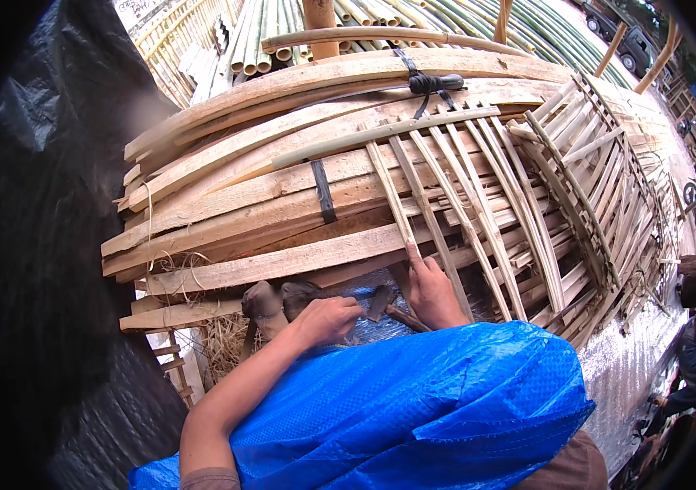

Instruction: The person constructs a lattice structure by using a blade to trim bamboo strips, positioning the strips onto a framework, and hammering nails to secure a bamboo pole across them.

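Note:
A half-built bamboo panel [479, 204] lies tilted over the stacked timber, with several thin slats fixed to one long crossbar [397, 129]. My right hand [434, 290] is closed round the lower end of its leftmost bamboo slat [389, 188], one finger stretched along it. To the left, my left hand [327, 320] is held curled above the blue tarp [413, 400] on my lap; whatever is in its fingers is hidden. Between the hands lies a hammer-like tool [381, 302], its dark head showing. Two rounded grey-brown shapes [262, 300] stick out beside my left hand.
Long sawn planks [242, 214] are stacked ahead, some bound with black straps [323, 192]. Finished slatted panels [585, 196] pile up at the right. A black sheet [54, 245] hangs at the left. Bamboo poles [348, 12] lie beyond; another person [695, 359] is at the far right.

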Demonstrator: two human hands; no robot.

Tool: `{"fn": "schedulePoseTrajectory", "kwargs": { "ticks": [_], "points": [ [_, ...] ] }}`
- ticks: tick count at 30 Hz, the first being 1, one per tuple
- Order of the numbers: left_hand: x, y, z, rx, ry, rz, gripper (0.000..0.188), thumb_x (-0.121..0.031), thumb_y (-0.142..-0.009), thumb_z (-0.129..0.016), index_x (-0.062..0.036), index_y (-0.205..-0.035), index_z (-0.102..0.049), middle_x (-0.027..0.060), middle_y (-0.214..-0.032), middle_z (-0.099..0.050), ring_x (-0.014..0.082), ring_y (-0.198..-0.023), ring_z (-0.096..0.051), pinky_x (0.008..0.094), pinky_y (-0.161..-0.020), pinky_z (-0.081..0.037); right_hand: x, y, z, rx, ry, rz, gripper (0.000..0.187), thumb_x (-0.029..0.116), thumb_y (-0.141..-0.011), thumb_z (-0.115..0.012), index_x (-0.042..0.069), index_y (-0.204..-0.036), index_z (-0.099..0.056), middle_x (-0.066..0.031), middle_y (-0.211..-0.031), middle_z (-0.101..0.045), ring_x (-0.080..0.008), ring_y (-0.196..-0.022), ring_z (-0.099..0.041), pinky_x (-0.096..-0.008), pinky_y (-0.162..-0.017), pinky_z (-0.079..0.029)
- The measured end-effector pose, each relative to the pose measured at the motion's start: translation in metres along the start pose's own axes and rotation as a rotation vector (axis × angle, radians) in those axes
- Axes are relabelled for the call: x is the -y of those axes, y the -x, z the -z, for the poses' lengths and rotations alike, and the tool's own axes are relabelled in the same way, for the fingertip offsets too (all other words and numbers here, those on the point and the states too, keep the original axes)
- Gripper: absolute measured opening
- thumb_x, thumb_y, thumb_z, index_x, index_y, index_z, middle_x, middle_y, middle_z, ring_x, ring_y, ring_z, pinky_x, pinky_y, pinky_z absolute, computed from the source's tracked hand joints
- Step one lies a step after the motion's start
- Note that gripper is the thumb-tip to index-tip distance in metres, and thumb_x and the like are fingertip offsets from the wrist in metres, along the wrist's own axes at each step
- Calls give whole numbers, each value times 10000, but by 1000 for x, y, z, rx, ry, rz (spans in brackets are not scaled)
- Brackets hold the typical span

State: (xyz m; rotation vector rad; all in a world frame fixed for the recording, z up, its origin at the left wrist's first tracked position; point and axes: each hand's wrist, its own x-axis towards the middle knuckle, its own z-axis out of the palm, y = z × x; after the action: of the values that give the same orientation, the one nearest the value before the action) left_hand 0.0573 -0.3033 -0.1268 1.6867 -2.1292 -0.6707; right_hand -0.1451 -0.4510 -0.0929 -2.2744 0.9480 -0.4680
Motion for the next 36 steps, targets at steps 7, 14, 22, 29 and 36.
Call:
{"fn": "schedulePoseTrajectory", "kwargs": {
  "ticks": [7, 14, 22, 29, 36],
  "points": [
    [2, -1, -1, 23, -7, 5, 240, -98, -818, -652, -117, -1057, -650, 77, -969, -638, 309, -889, -653, 425, -714, -548, 0, -1, -1, -3, 6, -4, 627, 30, -937, -517, 131, -1530, -339, -223, -954, -545, -421, -834, -586, -491, -753, -483],
    [2, 1, -4, 19, 17, -1, 245, -92, -816, -648, -118, -1060, -658, 80, -976, -641, 311, -899, -654, 426, -719, -548, -1, 0, -1, -13, 3, 4, 615, 31, -940, -517, 126, -1524, -349, -224, -942, -538, -425, -824, -582, -494, -743, -481],
    [-5, -3, 8, 9, -38, -4, 261, -91, -792, -667, -121, -1051, -666, 65, -971, -644, 289, -925, -646, 417, -726, -549, 3, 2, 2, -5, -24, -7, 598, 35, -949, -503, 125, -1521, -356, -223, -950, -522, -425, -828, -575, -490, -749, -477],
    [4, -36, 76, -241, -242, -137, 197, -82, -777, -687, -83, -973, -690, 70, -1016, -667, 269, -986, -626, 382, -864, -522, -2, 0, -7, 30, -36, 19, 617, 47, -951, -484, 117, -1535, -301, -232, -985, -506, -462, -796, -588, -556, -701, -479],
    [30, -142, 146, -390, -514, 266, 667, -492, -884, -635, -162, -1430, -441, 111, -1463, -444, 327, -1367, -393, 514, -1100, -342, 1, 2, 2, 1, -42, -5, 637, 34, -944, -515, 129, -1540, -310, -208, -943, -522, -412, -792, -585, -487, -714, -487]
  ]
}}
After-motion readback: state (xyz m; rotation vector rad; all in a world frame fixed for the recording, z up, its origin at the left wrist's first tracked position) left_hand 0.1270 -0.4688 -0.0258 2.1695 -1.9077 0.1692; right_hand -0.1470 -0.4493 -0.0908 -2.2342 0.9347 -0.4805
